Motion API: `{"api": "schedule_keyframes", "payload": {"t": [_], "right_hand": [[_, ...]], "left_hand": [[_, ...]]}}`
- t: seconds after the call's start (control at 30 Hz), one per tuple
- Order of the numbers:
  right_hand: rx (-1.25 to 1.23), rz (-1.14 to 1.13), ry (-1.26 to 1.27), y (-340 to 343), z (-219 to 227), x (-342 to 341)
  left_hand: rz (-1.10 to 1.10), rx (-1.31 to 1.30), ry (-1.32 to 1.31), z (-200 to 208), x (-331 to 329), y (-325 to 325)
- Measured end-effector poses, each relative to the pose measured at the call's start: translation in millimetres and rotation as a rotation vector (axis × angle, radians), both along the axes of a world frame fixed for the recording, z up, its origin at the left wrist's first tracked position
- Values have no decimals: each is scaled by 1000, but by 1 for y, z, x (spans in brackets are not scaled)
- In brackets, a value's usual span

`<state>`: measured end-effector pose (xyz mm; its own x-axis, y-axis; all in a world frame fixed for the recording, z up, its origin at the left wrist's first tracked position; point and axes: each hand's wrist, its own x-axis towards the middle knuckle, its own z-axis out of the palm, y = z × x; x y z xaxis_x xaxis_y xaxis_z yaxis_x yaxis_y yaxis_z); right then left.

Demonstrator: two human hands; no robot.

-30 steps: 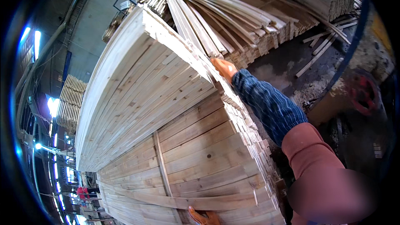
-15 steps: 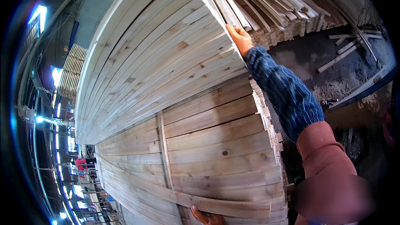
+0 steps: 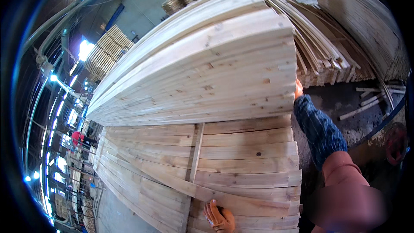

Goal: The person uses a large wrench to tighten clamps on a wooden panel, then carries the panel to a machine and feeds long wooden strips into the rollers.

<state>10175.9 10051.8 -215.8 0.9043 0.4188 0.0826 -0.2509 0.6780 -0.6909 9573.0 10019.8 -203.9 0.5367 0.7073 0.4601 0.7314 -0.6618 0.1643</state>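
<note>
A tall stack of pale planks [image 3: 241, 69] lies on a lower layer of wider, browner boards [image 3: 246, 153]. My right hand [image 3: 298, 88] is at the near right end of the upper stack, against the plank ends; most of its fingers are hidden. A blue knitted cuff covers that wrist. One loose long board [image 3: 172, 181] lies slantwise across the lower layer. Just below its edge, my left hand [image 3: 221, 218] rests on the boards with fingers bent and apart, holding nothing I can see. A narrow crosswise strip [image 3: 197, 151] also lies on the lower boards.
Behind on the right is a pile of thin strips [image 3: 323, 54], with a leaning stack of boards [image 3: 362, 26] beside it. Scrap sticks [image 3: 362, 105] lie on the dark floor. A person in red [image 3: 77, 138] stands far left, near more stacked timber [image 3: 110, 51].
The view has shifted, bringing the upper stack's top into sight. My right hand is now lower against the stack's end. My left hand shows more fully, below the loose board.
</note>
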Motion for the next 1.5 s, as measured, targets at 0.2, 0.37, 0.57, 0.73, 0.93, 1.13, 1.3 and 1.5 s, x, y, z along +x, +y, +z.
{"api": "schedule_keyframes", "payload": {"t": [0.2,0.37,0.57,0.73,0.93,1.13,1.3,1.5], "right_hand": [[-81,-208,156,-47,3,-72],[-244,-351,133,-68,-55,-135],[-201,-178,120,-123,-145,-182],[-257,-137,184,-152,-83,-205],[-316,-48,-166,-171,151,-329],[-331,-77,-380,-209,311,-353],[-608,-180,-485,-196,313,-368],[-913,-196,-476,-187,312,-353]], "left_hand": [[-31,-167,-474,38,28,8],[-477,184,-794,231,130,51],[-510,387,-618,284,144,65],[-470,437,-675,277,132,45],[-379,504,-621,277,112,74],[-494,416,-641,287,132,56],[-631,147,-1024,285,104,96],[-16,-1258,-1385,310,70,175]]}}
